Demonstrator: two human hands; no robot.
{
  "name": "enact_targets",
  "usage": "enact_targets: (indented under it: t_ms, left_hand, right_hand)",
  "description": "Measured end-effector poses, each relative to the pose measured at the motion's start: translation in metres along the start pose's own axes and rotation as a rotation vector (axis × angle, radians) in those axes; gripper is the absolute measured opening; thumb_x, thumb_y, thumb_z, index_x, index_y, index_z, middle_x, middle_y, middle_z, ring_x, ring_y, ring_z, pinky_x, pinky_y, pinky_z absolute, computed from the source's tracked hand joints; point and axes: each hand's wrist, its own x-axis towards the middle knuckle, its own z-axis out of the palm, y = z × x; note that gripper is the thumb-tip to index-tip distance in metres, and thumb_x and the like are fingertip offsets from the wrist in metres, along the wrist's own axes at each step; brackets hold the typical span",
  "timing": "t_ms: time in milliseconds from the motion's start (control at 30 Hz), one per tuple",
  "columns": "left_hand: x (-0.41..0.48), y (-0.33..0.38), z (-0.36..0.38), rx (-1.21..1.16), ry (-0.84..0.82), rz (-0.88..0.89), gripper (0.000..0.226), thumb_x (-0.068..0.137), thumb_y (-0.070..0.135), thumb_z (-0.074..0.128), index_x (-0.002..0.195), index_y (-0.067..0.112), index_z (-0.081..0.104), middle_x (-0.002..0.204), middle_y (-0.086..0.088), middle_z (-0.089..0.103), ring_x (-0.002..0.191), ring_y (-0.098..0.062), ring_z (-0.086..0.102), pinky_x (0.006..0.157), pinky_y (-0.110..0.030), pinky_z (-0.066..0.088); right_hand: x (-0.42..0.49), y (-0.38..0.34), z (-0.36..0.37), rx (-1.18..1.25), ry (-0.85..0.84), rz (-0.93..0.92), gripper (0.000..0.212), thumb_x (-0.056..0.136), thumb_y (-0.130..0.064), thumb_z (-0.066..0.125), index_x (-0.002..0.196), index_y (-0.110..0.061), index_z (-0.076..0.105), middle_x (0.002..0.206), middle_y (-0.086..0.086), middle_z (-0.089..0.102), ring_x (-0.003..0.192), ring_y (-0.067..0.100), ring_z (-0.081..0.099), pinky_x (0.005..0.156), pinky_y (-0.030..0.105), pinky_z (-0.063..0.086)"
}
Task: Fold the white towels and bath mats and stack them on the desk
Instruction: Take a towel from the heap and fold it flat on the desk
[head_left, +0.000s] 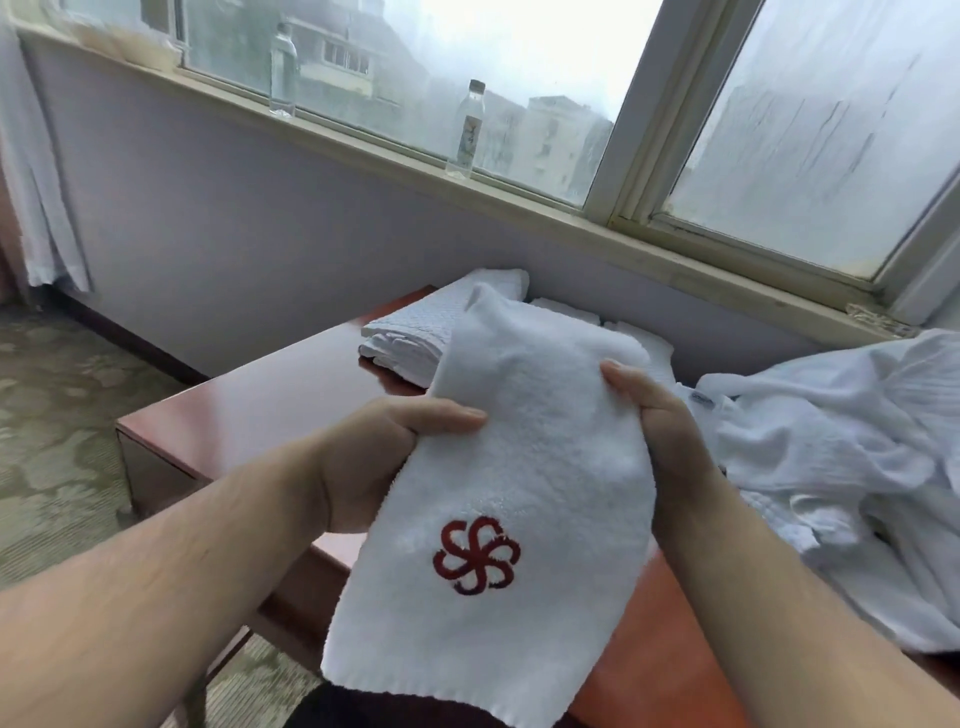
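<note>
My left hand (384, 457) and right hand (665, 441) each pinch a side edge of the towel (535, 467), thumbs on top, fingers hidden beneath. It hangs between them, soft and light, and I judge the corners the best hold. Beyond my fingers the folded stack (410, 338) sits on the desk (249, 410). To their right lies an unfolded heap (831, 457).

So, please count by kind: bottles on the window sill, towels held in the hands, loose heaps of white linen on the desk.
Bottles: 2
Towel with red emblem, gripped by left hand and right hand: 1
Loose linen heap: 1
Total: 4
</note>
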Motion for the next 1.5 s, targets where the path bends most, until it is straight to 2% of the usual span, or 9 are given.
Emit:
enact_targets:
  t_ms: [167,300,567,867,1033,1133,1233,1333,1500]
  left_hand:
    - [0.017,-0.012,-0.008,-0.030,-0.068,0.067,0.048,0.085,0.027,0.066,0.129,0.007,0.067,0.132,-0.022,0.064,0.116,-0.036,0.065,0.092,-0.044,0.055]
    - [0.031,-0.026,-0.016,0.126,0.048,0.098,0.050,0.083,0.012,0.069,0.131,0.002,0.060,0.128,-0.026,0.064,0.113,-0.039,0.066,0.094,-0.047,0.055]
    - [0.054,0.012,-0.049,0.091,0.318,0.195,0.027,0.091,0.024,0.069,0.115,0.011,0.073,0.120,-0.018,0.071,0.108,-0.034,0.070,0.082,-0.039,0.060]
    - [0.095,0.101,-0.099,0.072,0.303,0.256,0.038,0.090,0.024,0.061,0.127,0.015,0.064,0.122,-0.015,0.071,0.109,-0.034,0.070,0.084,-0.045,0.061]
    - [0.143,0.148,-0.130,0.062,0.289,0.264,0.032,0.096,0.019,0.058,0.126,0.014,0.065,0.120,-0.016,0.071,0.104,-0.033,0.072,0.074,-0.041,0.061]
    - [0.182,0.153,-0.152,0.455,0.583,0.109,0.022,0.107,0.026,0.047,0.116,0.013,0.064,0.100,-0.008,0.073,0.091,-0.028,0.070,0.074,-0.037,0.057]
    - [0.208,0.144,-0.172,1.105,0.843,0.004,0.032,0.105,0.034,0.042,0.088,0.013,0.058,0.072,0.001,0.050,0.071,-0.021,0.049,0.056,-0.023,0.037]
    - [0.214,0.143,-0.186,1.100,0.838,0.032,0.036,0.102,0.043,0.044,0.076,0.019,0.052,0.060,0.006,0.042,0.054,-0.015,0.038,0.041,-0.021,0.029]
    - [0.212,0.146,-0.197,0.928,0.854,0.156,0.042,0.100,0.045,0.050,0.097,0.005,0.062,0.068,0.000,0.050,0.060,-0.018,0.044,0.054,-0.027,0.039]
  right_hand:
    - [0.024,-0.021,-0.006,-0.063,0.091,-0.028,0.036,0.091,-0.037,0.063,0.108,-0.010,0.079,0.113,0.013,0.075,0.104,0.031,0.073,0.077,0.037,0.059]
    - [0.058,-0.030,-0.005,-0.070,0.184,-0.105,0.031,0.094,-0.028,0.062,0.093,-0.005,0.082,0.103,0.015,0.077,0.092,0.029,0.076,0.066,0.033,0.060]
    - [0.144,-0.059,-0.003,-0.115,0.284,-0.217,0.033,0.090,-0.019,0.067,0.118,-0.002,0.069,0.103,0.015,0.076,0.089,0.032,0.076,0.065,0.037,0.060]
    - [0.250,-0.089,-0.009,-0.143,0.169,-0.257,0.046,0.097,-0.020,0.057,0.141,-0.008,0.050,0.128,0.020,0.066,0.105,0.036,0.072,0.076,0.044,0.060]
    - [0.321,-0.115,-0.014,-0.093,0.244,-0.380,0.044,0.095,-0.017,0.057,0.138,-0.006,0.055,0.119,0.018,0.069,0.096,0.033,0.074,0.070,0.045,0.061]
    - [0.362,-0.096,-0.043,-0.237,0.413,-0.264,0.036,0.095,-0.009,0.055,0.129,0.001,0.061,0.121,0.024,0.068,0.091,0.038,0.073,0.078,0.055,0.061]
    - [0.386,-0.062,-0.078,-0.286,0.551,-0.028,0.033,0.095,-0.017,0.062,0.122,0.001,0.065,0.109,0.019,0.073,0.077,0.032,0.072,0.061,0.042,0.061]
    - [0.402,-0.054,-0.100,-0.261,0.583,0.006,0.039,0.089,-0.030,0.072,0.118,-0.005,0.067,0.097,0.014,0.077,0.077,0.031,0.076,0.063,0.045,0.061]
    - [0.415,-0.062,-0.100,-0.309,0.578,-0.142,0.030,0.091,-0.020,0.071,0.114,-0.001,0.065,0.090,0.015,0.077,0.071,0.029,0.076,0.058,0.044,0.061]
